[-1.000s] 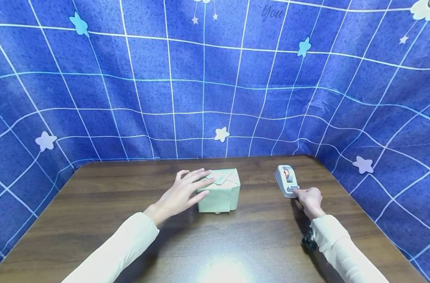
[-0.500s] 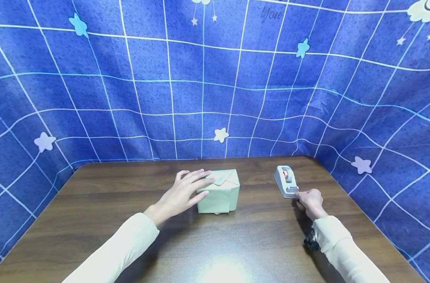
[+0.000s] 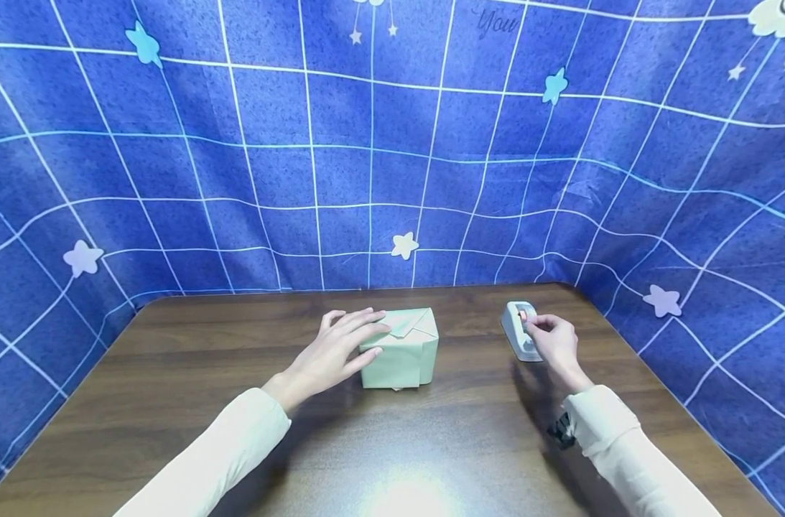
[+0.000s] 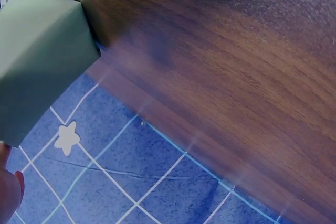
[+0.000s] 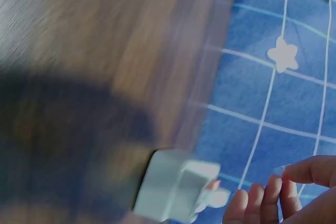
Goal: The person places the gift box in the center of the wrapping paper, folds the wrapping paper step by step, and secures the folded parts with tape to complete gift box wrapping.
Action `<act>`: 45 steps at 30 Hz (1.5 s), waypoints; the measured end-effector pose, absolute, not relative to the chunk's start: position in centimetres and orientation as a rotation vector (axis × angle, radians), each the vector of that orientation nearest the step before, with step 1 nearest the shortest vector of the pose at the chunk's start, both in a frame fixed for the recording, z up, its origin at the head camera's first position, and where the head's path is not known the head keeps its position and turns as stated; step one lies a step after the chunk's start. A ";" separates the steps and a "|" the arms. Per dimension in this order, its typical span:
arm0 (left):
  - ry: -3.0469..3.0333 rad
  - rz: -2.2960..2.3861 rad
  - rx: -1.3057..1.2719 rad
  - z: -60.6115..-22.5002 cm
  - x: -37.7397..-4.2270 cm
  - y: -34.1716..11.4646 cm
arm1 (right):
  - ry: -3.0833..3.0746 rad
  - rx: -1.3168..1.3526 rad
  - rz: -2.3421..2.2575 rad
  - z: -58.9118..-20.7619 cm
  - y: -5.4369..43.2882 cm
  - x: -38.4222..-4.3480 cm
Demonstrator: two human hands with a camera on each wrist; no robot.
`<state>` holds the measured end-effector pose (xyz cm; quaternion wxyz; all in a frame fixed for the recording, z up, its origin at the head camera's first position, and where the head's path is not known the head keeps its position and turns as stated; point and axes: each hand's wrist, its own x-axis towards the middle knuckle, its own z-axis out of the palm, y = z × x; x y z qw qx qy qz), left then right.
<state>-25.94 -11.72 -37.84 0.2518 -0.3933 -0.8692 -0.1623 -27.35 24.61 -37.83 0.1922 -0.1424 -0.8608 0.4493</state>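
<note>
A box wrapped in pale green paper [image 3: 398, 365] stands on the table, with folded flaps on its top. My left hand [image 3: 327, 353] rests on the box's left side and top, fingers extended. In the right wrist view, a small strip of clear tape [image 5: 279, 170] shows at the thumb and fingertips of my right hand [image 5: 310, 182], which pinches it. That hand is raised over the front of a light grey tape dispenser [image 3: 513, 336], partly hiding it in the head view. A pinkish roll core [image 3: 523, 315] shows inside the dispenser.
The brown wooden table [image 3: 217, 345] carries the box near its middle and the dispenser to the right. A blue curtain [image 3: 340, 179] with white grid lines and stars hangs along the back and sides. A dark band [image 3: 562, 431] is at the right wrist.
My right hand has moved up and slightly back from the dispenser's front end, now pinching a strip of tape. The left hand and the box have stayed put.
</note>
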 end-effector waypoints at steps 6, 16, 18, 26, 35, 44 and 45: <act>-2.379 -0.447 -1.068 -37.7 -25.8 -11.6 | -2.410 -0.178 1.396 -37.4 22.8 -27.3; -2.413 -0.440 -1.055 -37.7 -25.8 -11.6 | -2.381 0.200 1.586 -36.8 19.2 -26.8; -2.418 -0.440 -1.056 -37.6 -25.7 -11.6 | -2.375 0.251 1.601 -36.6 18.5 -26.7; -2.396 -0.446 -1.063 -37.5 -25.7 -11.6 | -2.371 0.463 1.626 -35.7 16.0 -26.1; -2.383 -0.455 -1.065 -37.7 -25.9 -11.7 | -2.399 0.426 1.650 -34.8 13.6 -25.3; -2.360 -0.462 -1.069 -37.8 -26.0 -11.8 | -2.409 0.499 1.611 -34.0 12.2 -24.8; -2.361 -0.462 -1.068 -37.8 -26.0 -11.8 | -2.415 0.509 1.601 -33.9 12.0 -24.7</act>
